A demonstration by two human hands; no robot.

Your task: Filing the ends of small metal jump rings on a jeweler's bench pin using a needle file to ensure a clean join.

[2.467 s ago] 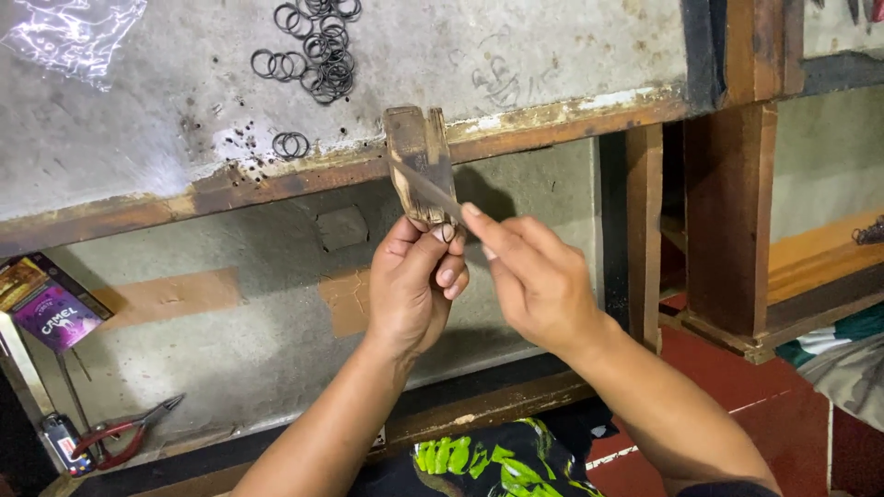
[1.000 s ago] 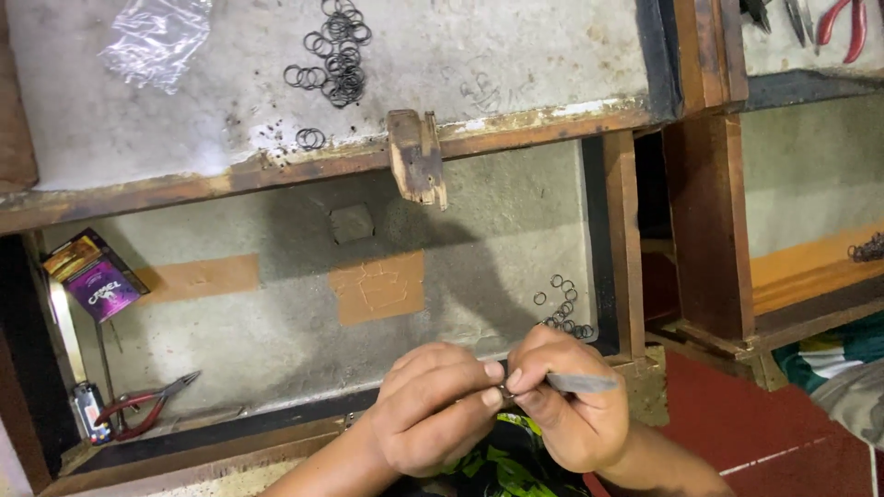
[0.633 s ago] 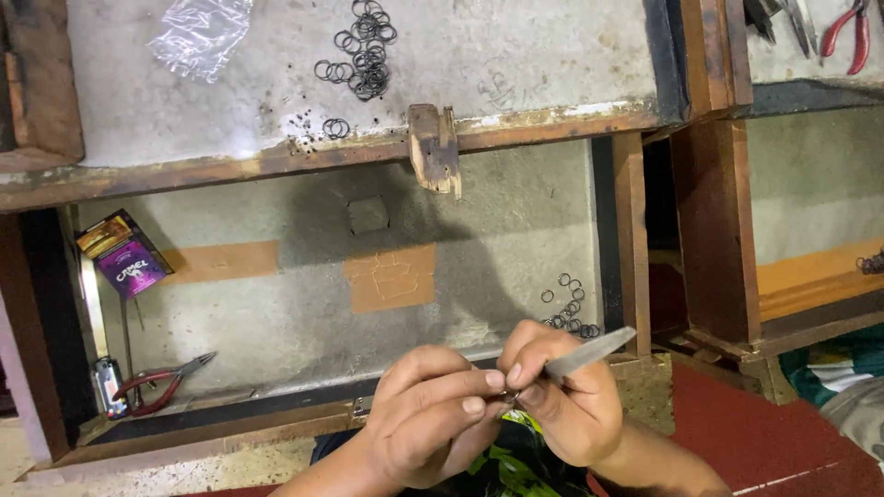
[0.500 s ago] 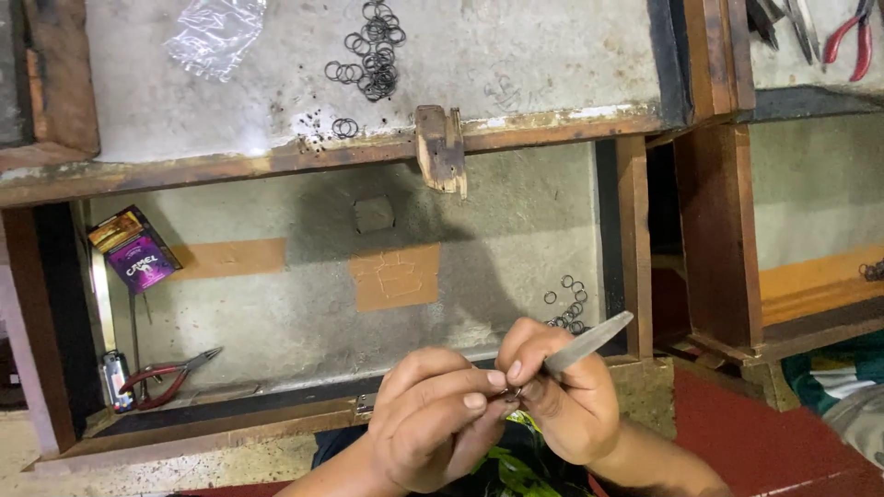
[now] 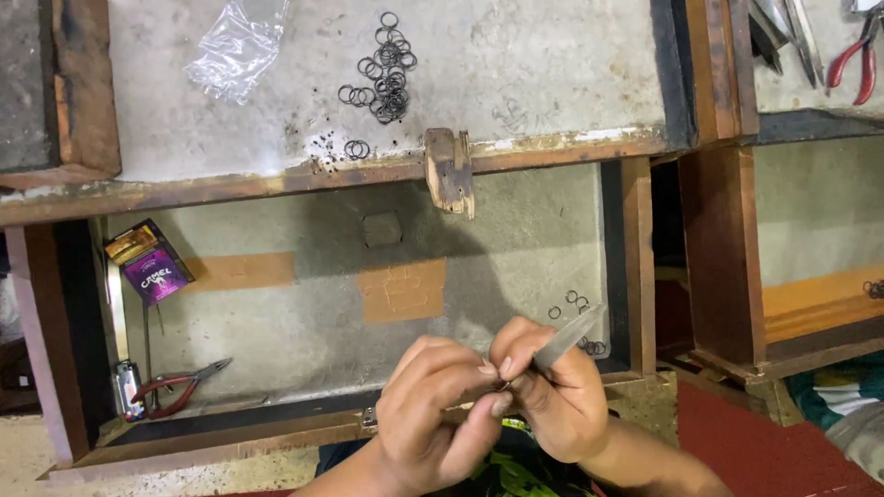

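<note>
Small ring: pinched between my fingertips low in the frame, centre-right; too small to make out clearly.
Left hand (image 5: 433, 414): my grip is pressed together on the small ring, thumb and forefinger meeting my other hand.
Right hand (image 5: 552, 396): my grip pinches a flat grey file (image 5: 568, 336), its tip slanting up to the right.
Open drawer (image 5: 368, 276): right behind my hands, holding loose rings (image 5: 575, 317), red-handled pliers (image 5: 175, 387) and a purple packet (image 5: 152, 267) at left.
Tabletop (image 5: 552, 64): across the upper frame, with a pile of dark rings (image 5: 382, 69), a plastic bag (image 5: 235, 46) and a wooden peg (image 5: 449, 170) on its edge.
</note>
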